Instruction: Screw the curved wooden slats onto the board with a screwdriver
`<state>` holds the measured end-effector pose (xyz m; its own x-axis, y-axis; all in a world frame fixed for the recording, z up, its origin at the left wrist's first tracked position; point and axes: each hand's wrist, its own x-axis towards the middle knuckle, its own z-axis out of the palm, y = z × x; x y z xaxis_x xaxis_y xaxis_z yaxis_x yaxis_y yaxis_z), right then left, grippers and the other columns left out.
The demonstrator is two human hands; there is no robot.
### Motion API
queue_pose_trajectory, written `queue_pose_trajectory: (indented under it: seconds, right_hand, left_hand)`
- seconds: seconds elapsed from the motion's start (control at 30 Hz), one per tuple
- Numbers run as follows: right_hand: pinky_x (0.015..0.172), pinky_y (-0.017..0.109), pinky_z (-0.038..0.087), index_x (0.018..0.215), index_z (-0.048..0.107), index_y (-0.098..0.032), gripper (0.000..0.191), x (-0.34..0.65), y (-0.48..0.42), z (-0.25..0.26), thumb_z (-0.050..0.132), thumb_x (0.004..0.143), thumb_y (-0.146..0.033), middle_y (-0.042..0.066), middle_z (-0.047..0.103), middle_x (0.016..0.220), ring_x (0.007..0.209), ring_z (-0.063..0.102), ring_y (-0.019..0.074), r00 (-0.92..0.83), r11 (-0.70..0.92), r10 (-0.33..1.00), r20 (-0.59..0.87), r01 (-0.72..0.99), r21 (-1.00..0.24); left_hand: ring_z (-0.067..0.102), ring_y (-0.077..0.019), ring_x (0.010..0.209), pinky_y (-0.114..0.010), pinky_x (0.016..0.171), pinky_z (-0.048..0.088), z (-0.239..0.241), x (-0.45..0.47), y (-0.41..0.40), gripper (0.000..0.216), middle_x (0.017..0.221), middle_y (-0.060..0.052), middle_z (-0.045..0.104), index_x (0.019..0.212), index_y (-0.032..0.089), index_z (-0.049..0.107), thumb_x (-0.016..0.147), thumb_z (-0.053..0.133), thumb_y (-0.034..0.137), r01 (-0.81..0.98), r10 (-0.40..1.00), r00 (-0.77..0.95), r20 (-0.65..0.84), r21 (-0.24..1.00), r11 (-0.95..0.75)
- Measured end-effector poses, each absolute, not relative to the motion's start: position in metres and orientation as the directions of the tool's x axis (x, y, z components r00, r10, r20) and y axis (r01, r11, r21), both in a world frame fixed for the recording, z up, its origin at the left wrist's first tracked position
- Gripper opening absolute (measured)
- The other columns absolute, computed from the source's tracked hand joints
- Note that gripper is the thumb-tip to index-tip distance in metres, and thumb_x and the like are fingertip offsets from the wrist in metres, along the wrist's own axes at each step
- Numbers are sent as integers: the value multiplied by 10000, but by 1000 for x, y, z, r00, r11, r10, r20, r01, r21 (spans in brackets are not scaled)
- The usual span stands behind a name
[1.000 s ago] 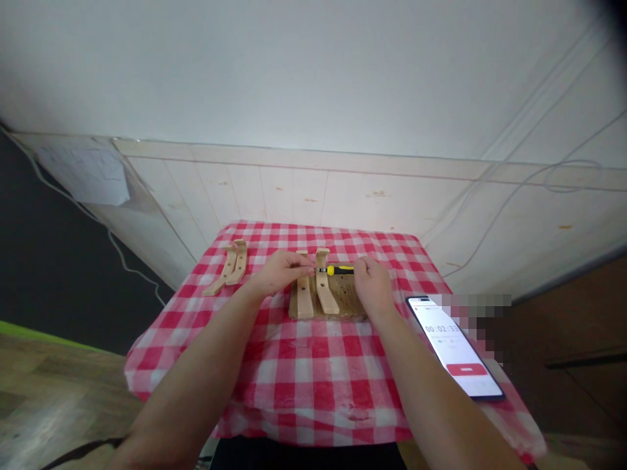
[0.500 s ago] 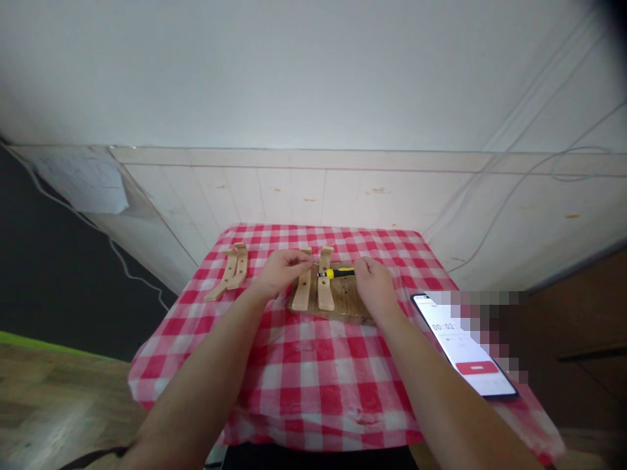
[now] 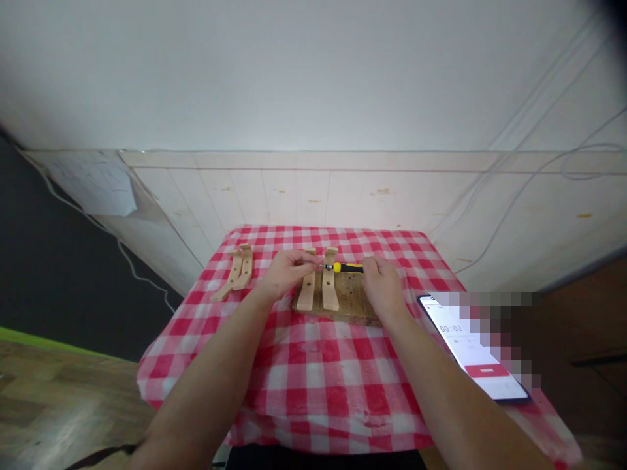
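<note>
Screwdriver [image 3: 349, 267] sits slightly farther to the far side than in the frame half a second earlier, and lies more level, its tip nearer the left fingertips. Position: above the brown board [image 3: 355, 300], across the right of two hooked wooden pieces [image 3: 330, 297] resting on it. Right hand [image 3: 385, 281]: fingers closed around the rear of the yellow-and-black handle. Left hand [image 3: 287, 271]: thumb and fingers brought near each other at the tip; whether they clamp anything cannot be told. Handling, as judged: tool light and stiff, best gripped by the handle, with the narrow shaft guided near its tip; hooked pieces rigid and light, sounder held along the flat length than at the upturned far end; board heavier and firm, its polished-looking surface possibly slippery, to be steadied at its edges. Two further hooked pieces [image 3: 243, 271] lie together on the checked cloth [image 3: 313, 385] at left. Writing: phone [image 3: 465, 346] at right reads "00:02", remaining digits obscured; its red button's label is illegible. Brands: none readable.
</note>
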<state>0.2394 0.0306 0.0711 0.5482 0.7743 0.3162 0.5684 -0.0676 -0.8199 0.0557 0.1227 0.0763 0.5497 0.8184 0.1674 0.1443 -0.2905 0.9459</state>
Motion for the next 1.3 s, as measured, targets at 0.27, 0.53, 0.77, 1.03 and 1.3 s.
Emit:
queue_pose_trajectory:
  seconds: [0.27, 0.53, 0.77, 1.03, 1.3]
  right_hand:
    - [545, 292, 260, 549, 440, -214, 302, 240, 31, 72, 351, 819, -316, 17, 510, 560, 586, 454, 170, 581, -114, 755, 304, 573, -812]
    - [550, 287, 258, 565, 442, -205, 302, 238, 29, 75, 343, 837, -291, 13, 505, 588, 597, 463, 159, 560, -117, 772, 300, 590, -799]
    - [534, 285, 242, 561, 415, -213, 300, 239, 30, 72, 354, 842, -298, -7, 458, 560, 576, 437, 153, 592, -125, 751, 293, 563, -817]
    - [530, 286, 235, 559, 417, -212, 302, 241, 30, 70, 337, 841, -284, -2, 462, 564, 570, 436, 149, 583, -153, 754, 301, 602, -784]
    - [490, 281, 217, 498, 396, -218, 323, 252, 36, 63, 378, 812, -290, -15, 415, 475, 513, 407, 138, 598, -152, 762, 247, 537, -830]
  left_hand:
    - [624, -133, 718, -230, 632, 467, 72, 59, 124, 205, 869, -58, 727, 827, 136, 740, 693, 654, 264, 98, 856, 492, 159, 967, -236]
    - [639, -149, 749, -256, 682, 486, 71, 60, 125, 192, 864, -61, 731, 809, 143, 734, 673, 667, 260, 40, 867, 470, 167, 977, -210]
    - [636, -130, 747, -251, 717, 482, 71, 61, 121, 164, 844, -47, 728, 811, 146, 733, 693, 684, 249, -18, 842, 503, 195, 976, -216]
    - [628, -133, 751, -254, 717, 479, 77, 64, 113, 169, 820, -44, 717, 779, 144, 720, 696, 687, 289, -43, 854, 476, 210, 975, -216]
    - [625, -129, 745, -244, 690, 470, 77, 64, 109, 157, 825, -43, 713, 840, 144, 726, 766, 613, 223, 128, 803, 547, 236, 924, -359]
